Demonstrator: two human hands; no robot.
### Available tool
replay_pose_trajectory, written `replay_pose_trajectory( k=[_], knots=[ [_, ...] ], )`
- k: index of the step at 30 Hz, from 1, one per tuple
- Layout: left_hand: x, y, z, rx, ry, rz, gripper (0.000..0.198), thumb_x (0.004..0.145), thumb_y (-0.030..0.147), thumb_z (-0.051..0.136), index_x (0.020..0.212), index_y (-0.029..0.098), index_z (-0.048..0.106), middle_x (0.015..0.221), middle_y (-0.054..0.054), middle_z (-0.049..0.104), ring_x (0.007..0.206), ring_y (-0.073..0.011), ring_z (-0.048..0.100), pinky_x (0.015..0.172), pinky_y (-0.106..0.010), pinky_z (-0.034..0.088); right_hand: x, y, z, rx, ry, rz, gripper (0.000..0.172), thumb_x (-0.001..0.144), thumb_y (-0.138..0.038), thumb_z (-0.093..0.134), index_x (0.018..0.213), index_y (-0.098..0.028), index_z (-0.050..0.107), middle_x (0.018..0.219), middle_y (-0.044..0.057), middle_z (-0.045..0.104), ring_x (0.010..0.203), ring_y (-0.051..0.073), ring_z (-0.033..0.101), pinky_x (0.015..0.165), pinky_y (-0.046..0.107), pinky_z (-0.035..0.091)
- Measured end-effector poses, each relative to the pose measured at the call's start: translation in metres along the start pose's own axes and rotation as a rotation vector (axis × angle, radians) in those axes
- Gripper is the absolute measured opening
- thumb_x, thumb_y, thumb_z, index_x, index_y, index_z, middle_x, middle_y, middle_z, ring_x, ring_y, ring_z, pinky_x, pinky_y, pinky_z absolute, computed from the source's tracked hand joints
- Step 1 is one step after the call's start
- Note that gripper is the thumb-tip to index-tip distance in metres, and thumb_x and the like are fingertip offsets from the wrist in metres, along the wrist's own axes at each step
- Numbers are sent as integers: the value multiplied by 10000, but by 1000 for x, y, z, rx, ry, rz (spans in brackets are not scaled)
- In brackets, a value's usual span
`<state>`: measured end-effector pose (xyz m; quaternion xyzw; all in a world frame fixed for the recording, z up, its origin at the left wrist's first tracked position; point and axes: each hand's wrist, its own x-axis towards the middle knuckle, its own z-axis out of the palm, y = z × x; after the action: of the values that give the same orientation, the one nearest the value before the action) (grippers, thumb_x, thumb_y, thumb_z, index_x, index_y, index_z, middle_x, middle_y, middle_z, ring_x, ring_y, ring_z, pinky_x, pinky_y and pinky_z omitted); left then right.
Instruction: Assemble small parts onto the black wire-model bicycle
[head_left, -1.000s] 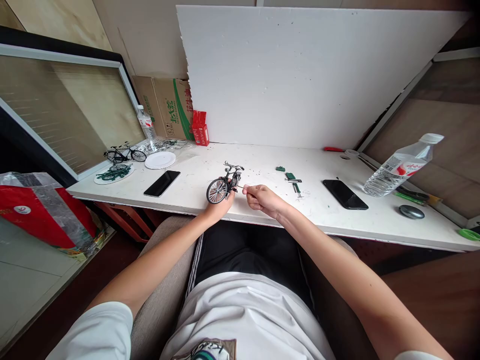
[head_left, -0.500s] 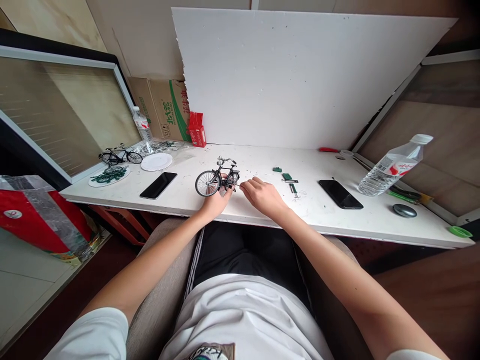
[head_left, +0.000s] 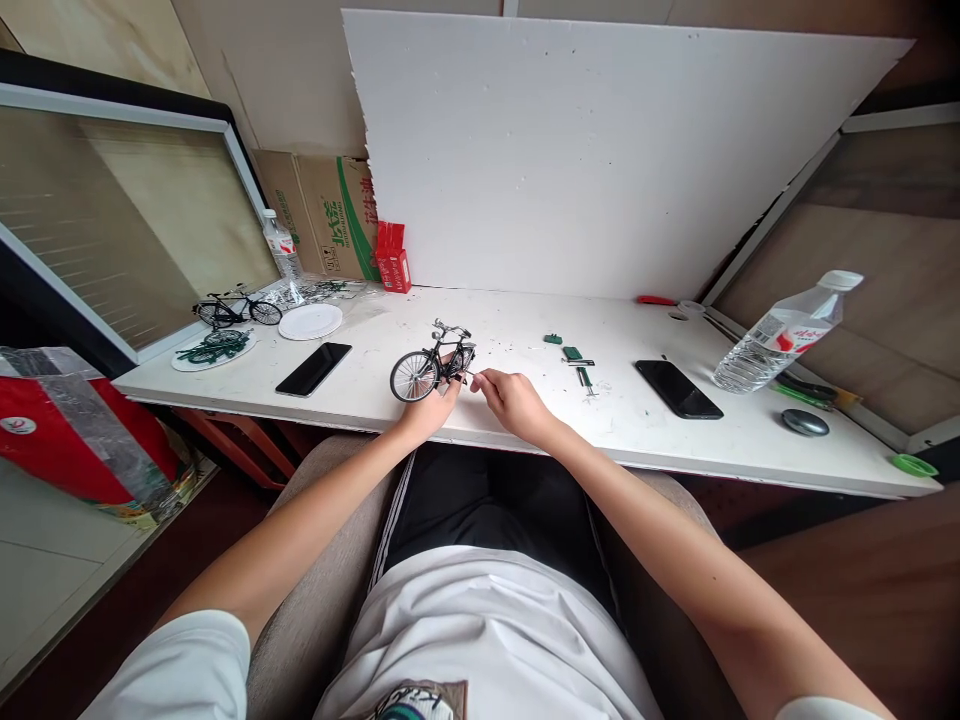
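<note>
While both wrists cross its near edge, table (head_left: 750, 450): white, beneath them
Model bicycle (head_left: 420, 368): upright, in the left hand's grasp
Left hand (head_left: 429, 408): closed under the bicycle
Right hand (head_left: 516, 405): just right, fingertips pinched narrow at the bicycle's end

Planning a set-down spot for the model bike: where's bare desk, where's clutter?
Bare desk: the strip between left phone and bike, the wide back band under the foam board, the gap between green parts and right phone. Crowded: far left corner with plate and second bike, right edge around the bottle. Left hand holds the bike, right hand beside it.
</note>
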<state>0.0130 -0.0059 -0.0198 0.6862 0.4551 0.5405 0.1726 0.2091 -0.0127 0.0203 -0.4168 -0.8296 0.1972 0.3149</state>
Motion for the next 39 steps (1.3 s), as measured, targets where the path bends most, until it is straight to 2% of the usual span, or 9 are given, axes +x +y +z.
replay_pose_trajectory(
  k=[6, 11, 14, 18, 21, 25, 31, 35, 39],
  knots=[
    [-3, 4, 0, 109, 11, 86, 406, 1028, 309, 605, 1419, 239, 688, 1357, -112, 771, 1395, -283, 659, 1247, -453, 484, 3, -6, -6, 1000, -232, 421, 385, 998, -565, 667, 939, -185, 645, 520, -109, 315, 468, 98, 264, 500, 252, 221],
    [1, 10, -5, 53, -16, 90, 430, 1035, 312, 592, 1455, 248, 661, 1362, -119, 762, 1365, -295, 676, 1221, -480, 510, 6, -6, -11, 1174, -278, 469, 322, 957, -485, 724, 1010, -177, 650, 570, -122, 253, 492, 88, 178, 476, 239, 179],
    [6, 12, -8, -52, -40, 32, 446, 1022, 369, 632, 1446, 237, 665, 1323, -134, 773, 1319, -309, 699, 1144, -486, 563, 5, -6, -11, 897, -219, 348, 391, 1048, -548, 575, 1025, -171, 675, 568, -102, 276, 490, 109, 250, 515, 259, 259],
    [9, 13, -10, -69, -45, 27, 429, 981, 362, 698, 1400, 269, 700, 1285, -117, 787, 1313, -311, 697, 1170, -489, 535, 1, -7, -10, 120, 3, 63, 383, 1134, -472, 441, 1156, -176, 683, 714, 18, 610, 617, 174, 519, 635, 296, 357],
    [9, 13, -9, -99, -61, 0, 405, 996, 358, 664, 1386, 257, 707, 1282, -121, 787, 1290, -301, 705, 1142, -482, 552, 0, -1, -11, -380, 41, -111, 360, 1165, -380, 390, 1229, -174, 678, 885, 106, 736, 750, 219, 623, 665, 307, 330],
    [7, 10, -6, -139, -83, -42, 418, 997, 362, 650, 1389, 223, 700, 1300, -139, 777, 1268, -292, 709, 1151, -483, 543, 1, 10, -9, -576, -14, -177, 391, 1170, -365, 374, 1159, -175, 715, 805, 104, 737, 706, 228, 610, 635, 320, 270],
    [4, 2, -2, -67, -77, -21, 377, 1005, 340, 618, 1362, 256, 707, 1301, -118, 776, 1320, -307, 689, 1181, -514, 521, 3, 11, -1, -5, -21, -38, 383, 1129, -389, 427, 1030, -179, 732, 777, 39, 702, 649, 163, 551, 688, 290, 366],
    [4, 4, -3, 4, -56, 21, 344, 993, 324, 635, 1320, 261, 720, 1265, -109, 789, 1353, -320, 665, 1266, -535, 437, 6, 9, -2, 646, -185, 232, 465, 1031, -622, 555, 971, -183, 699, 546, -88, 367, 498, 117, 317, 560, 276, 288],
    [6, 11, -8, 39, -69, 28, 262, 987, 291, 629, 1209, 225, 751, 1161, -116, 803, 1248, -327, 712, 1256, -527, 446, 8, 3, -8, 1106, -298, 406, 432, 878, -583, 780, 996, -184, 668, 588, -131, 232, 515, 89, 152, 503, 265, 159]
  ],
)
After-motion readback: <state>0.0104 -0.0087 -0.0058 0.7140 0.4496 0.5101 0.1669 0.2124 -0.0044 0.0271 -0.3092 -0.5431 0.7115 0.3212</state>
